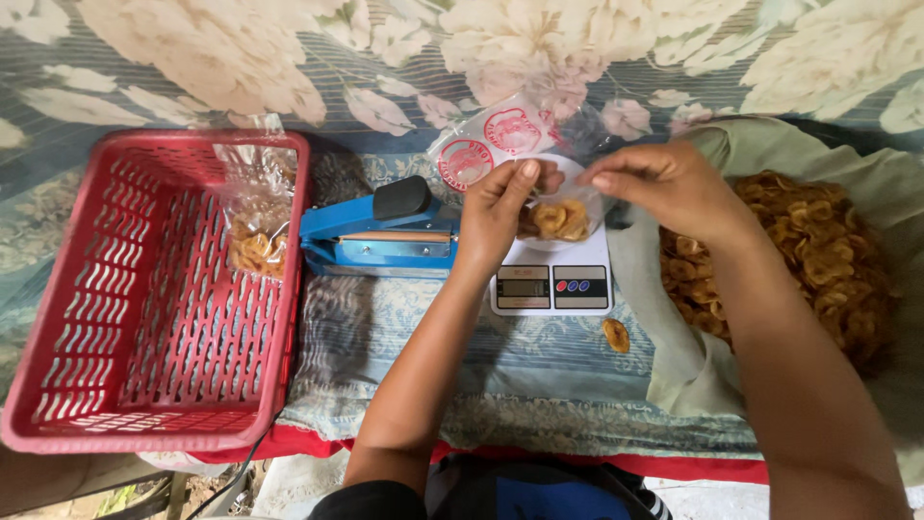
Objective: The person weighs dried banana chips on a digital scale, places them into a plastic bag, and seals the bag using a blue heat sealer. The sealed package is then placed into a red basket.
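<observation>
Hands meet over a small white digital kitchen scale (551,281) that stands on the flower-patterned cloth of the table (539,366); the left hand (498,214) has its grip pressed together, pinching the rim of a clear plastic bag with round red printed marks (500,140), while the right hand (666,185) closes its fingertips on the opposite edge of the same opening; the bag rests on the scale platform and holds a modest heap of golden fried chips (556,221). Just left of the scale lies a blue hand-press heat sealer with a black knob (380,233), its arm down; it is touched by neither hand. Further left, a red slatted plastic basket (144,318) holds one filled clear bag of chips (256,221) leaning against its far wall; the rest of the basket floor shows no other bags. To the right, a large pale cloth sack (693,356) lies open on a big pile of loose chips (799,260); a single stray chip (616,335) lies on the cloth in front of the scale.

Judgement on progress: early; one bag appears finished and stowed; the bag in hand is being portioned on the scale and is not yet sealed; the bulk supply looks largely undiminished, so most of the packing remains.
</observation>
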